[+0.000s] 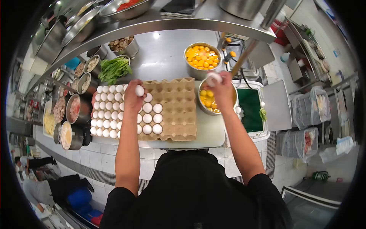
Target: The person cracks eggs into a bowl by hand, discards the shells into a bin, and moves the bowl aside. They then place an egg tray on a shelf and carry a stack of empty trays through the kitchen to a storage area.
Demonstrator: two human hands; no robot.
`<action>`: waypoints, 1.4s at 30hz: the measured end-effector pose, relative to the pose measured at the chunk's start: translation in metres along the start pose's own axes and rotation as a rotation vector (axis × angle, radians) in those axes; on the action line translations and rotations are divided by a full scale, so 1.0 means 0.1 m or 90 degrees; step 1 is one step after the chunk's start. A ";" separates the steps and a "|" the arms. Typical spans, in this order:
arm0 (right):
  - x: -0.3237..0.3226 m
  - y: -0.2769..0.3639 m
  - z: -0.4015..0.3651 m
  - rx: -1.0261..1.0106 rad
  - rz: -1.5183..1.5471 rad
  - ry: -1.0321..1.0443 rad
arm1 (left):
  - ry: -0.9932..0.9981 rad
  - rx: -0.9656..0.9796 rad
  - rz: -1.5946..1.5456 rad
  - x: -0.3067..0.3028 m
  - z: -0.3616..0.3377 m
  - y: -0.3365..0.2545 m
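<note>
My left hand [133, 96] is closed around a white egg [140, 90], above the cardboard egg tray [177, 108]. White eggs [147, 118] fill the tray's left part, and its right part shows bare hollows. Over the rim of a metal bowl with yolks [208, 100], my right hand [222, 88] has its fingers round a white egg or shell [214, 79], blurred by motion. Behind it stands a second metal bowl [202, 59], full of yolks and egg white.
Leafy greens [114, 70] and several food containers [75, 108] stand at the left. A steel shelf [167, 23] crosses above the counter. Right of the bowls is a bin with a green inside [249, 108]. People [42, 189] are at the far lower left.
</note>
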State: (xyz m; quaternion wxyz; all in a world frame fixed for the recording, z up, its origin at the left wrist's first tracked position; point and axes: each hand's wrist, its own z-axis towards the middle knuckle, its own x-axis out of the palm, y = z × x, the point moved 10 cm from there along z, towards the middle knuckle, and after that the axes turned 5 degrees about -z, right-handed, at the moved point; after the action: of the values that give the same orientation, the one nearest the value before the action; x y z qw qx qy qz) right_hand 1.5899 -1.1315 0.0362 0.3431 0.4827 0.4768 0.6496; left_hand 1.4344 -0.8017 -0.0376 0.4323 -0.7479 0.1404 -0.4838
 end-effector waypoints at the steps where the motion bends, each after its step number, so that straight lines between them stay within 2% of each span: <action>1: -0.38 0.13 0.09 -0.044 -0.042 -0.112 | 0.009 -0.005 0.000 0.19 0.05 0.08; 3: -1.05 0.27 0.25 -0.106 0.032 -0.342 | 0.034 -0.048 0.139 0.81 0.06 0.38; 5: -1.37 0.33 0.31 -0.110 0.043 -0.472 | 0.125 -0.076 0.175 1.46 0.05 0.66; 7: -1.38 0.11 0.62 -0.055 -0.040 -0.368 | 0.233 -0.098 0.244 1.95 0.13 0.99; 8: -1.18 -0.02 0.72 0.041 -0.042 -0.218 | 0.242 -0.101 0.246 2.15 0.11 1.08; 9: -1.19 -0.08 0.72 0.071 0.037 -0.222 | 0.272 -0.095 0.304 2.36 0.09 1.18; 11: -1.26 0.05 0.61 0.052 0.083 -0.213 | 0.304 -0.085 0.360 2.66 0.11 1.33; 12: -1.30 0.10 0.52 0.052 0.082 -0.214 | 0.362 -0.022 0.381 2.83 0.11 1.34; 13: -1.21 0.09 0.43 0.097 0.106 -0.135 | 0.417 0.039 0.402 2.97 0.06 1.36; 14: -1.10 0.06 0.33 0.143 0.131 -0.056 | 0.404 0.046 0.422 3.09 -0.04 1.27; 15: -1.09 0.06 0.24 0.147 0.132 -0.060 | 0.405 0.040 0.424 3.13 -0.06 1.24; 17: -0.86 -0.03 0.10 0.213 0.089 0.056 | 0.515 -0.022 0.530 3.24 -0.12 1.38; 19: -0.91 -0.13 0.10 0.205 0.035 0.053 | 0.486 0.003 0.605 3.12 -0.08 1.42; 21: -0.84 -0.10 0.09 0.135 -0.250 0.119 | 0.507 0.242 0.694 3.08 -0.16 1.24; 22: -0.79 -0.05 0.09 0.087 -0.382 0.153 | 0.517 0.286 0.750 3.08 -0.25 1.17; 23: -0.78 -0.06 0.07 0.090 -0.380 0.155 | 0.515 0.283 0.751 3.03 -0.29 1.14; 25: -0.67 0.14 0.08 -0.004 -0.506 0.158 | 0.521 0.371 0.826 3.03 -0.38 1.04; 26: -0.62 0.16 0.04 0.069 -0.448 0.159 | 0.519 0.370 0.827 3.06 -0.39 1.03; 27: -0.63 0.15 0.04 0.069 -0.447 0.160 | 0.532 0.386 0.804 3.14 -0.43 1.02; 29: -0.79 0.28 0.07 0.033 -0.369 0.065 | 0.544 0.404 0.781 3.32 -0.52 1.00; 31: -1.22 0.51 0.09 0.028 -0.492 -0.039 | 0.446 0.342 0.665 3.44 -0.49 0.93; 32: -1.46 0.78 0.08 -0.124 -0.713 -0.131 | 0.405 0.179 0.655 3.42 -0.41 1.05; 33: -1.54 1.00 0.00 -0.285 -0.930 -0.225 | 0.410 0.178 0.653 3.45 -0.38 1.18; 34: -1.56 1.02 -0.07 -0.281 -0.933 -0.230 | 0.348 -0.010 0.460 3.31 -0.22 1.51; 35: -1.51 1.00 -0.10 -0.260 -0.872 -0.157 | 0.280 -0.185 0.262 3.28 -0.18 1.76; 36: -1.42 0.97 -0.12 -0.240 -0.810 -0.086 | 0.255 -0.247 0.157 3.31 -0.21 1.91; 37: -1.21 0.82 -0.16 -0.199 -0.774 0.018 | 0.260 -0.248 0.158 3.36 -0.25 1.97; 39: -0.97 0.73 -0.19 -0.160 -0.717 0.060 | 0.310 -0.329 0.026 3.51 -0.36 2.09; 40: -1.03 0.70 -0.12 -0.321 -0.710 0.001 | 0.337 -0.358 0.085 3.44 -0.35 2.11; 41: -1.01 0.65 0.00 -0.324 -0.708 0.001 | 0.337 -0.355 0.087 3.38 -0.31 2.07; 42: -1.28 0.59 0.16 -0.206 -0.431 -0.129 | 0.312 -0.304 0.156 3.28 -0.22 1.98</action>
State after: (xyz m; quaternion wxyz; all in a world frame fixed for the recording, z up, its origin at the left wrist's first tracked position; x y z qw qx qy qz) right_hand 1.6447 -1.2611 0.0551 0.6551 0.2996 0.4643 0.5153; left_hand 1.6186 -1.1355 0.0084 0.2538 -0.6669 0.4376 -0.5471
